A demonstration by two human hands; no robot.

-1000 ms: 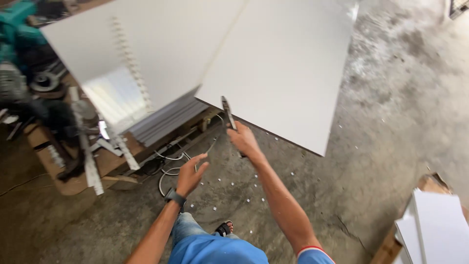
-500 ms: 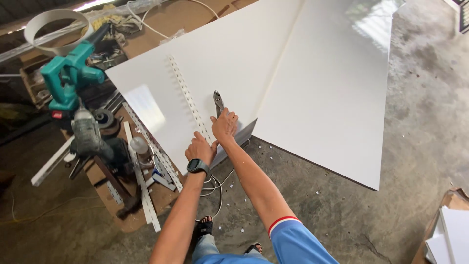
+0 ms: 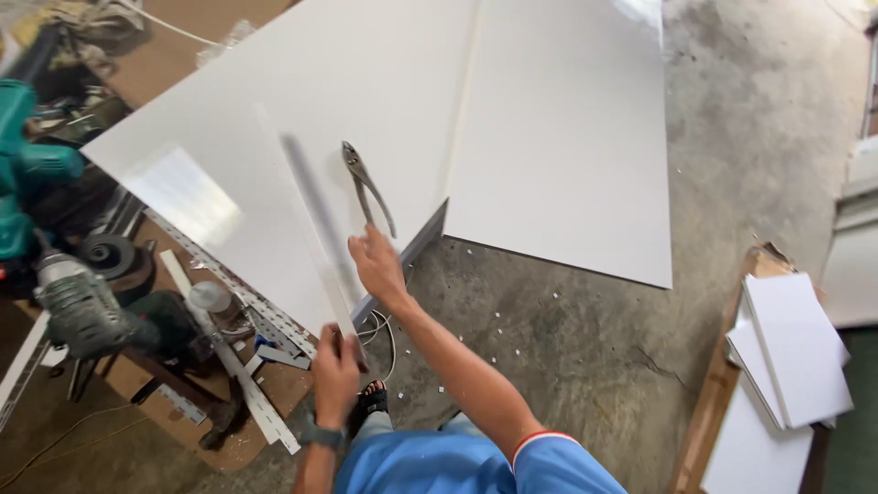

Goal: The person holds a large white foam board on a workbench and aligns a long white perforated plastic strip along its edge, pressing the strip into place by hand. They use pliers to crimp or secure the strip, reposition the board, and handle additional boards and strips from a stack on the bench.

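Pliers [image 3: 368,187] gripped in right hand [image 3: 377,263] over white panel [image 3: 302,119], left hand [image 3: 336,373] fingers wrapped round blurry white strip [image 3: 315,238] at its near end

Right hand [image 3: 377,263] out ahead on a nearly straight arm, fingers closed round a tool's handles, wrist cocked up; left hand [image 3: 336,373] nearer the body and lower, arm bent, fist closed on a thin strip's near end, wristband at the wrist.
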